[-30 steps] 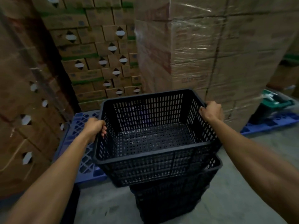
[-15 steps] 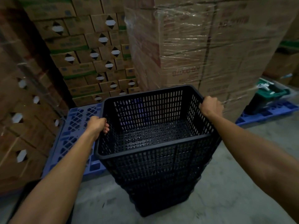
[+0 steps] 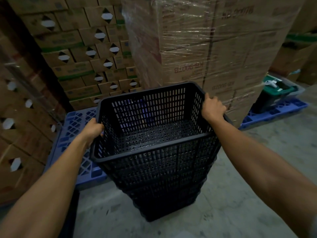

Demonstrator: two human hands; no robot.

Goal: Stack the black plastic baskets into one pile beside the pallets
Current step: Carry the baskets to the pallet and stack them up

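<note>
I see the top basket (image 3: pixel 154 133) nested on the basket pile (image 3: pixel 164 191) on the floor (image 3: pixel 240 194). Left of it lies a plastic pallet (image 3: pixel 75 127); behind it stands a wrapped carton stack (image 3: pixel 205 48), with another pallet (image 3: pixel 277 112) farther right.

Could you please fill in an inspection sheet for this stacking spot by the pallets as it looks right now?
Surface: grey concrete floor, scuffed.
Job's things: top basket nested on the black pile, empty inside.
Clutter: green-lidded bin on the right blue pallet.
Hands: left hand and right hand each grip the top basket's rim.
Cables: nothing seen.
Surroundings: shrink-wrapped cartons behind; left blue pallet; stacked boxes.
</note>
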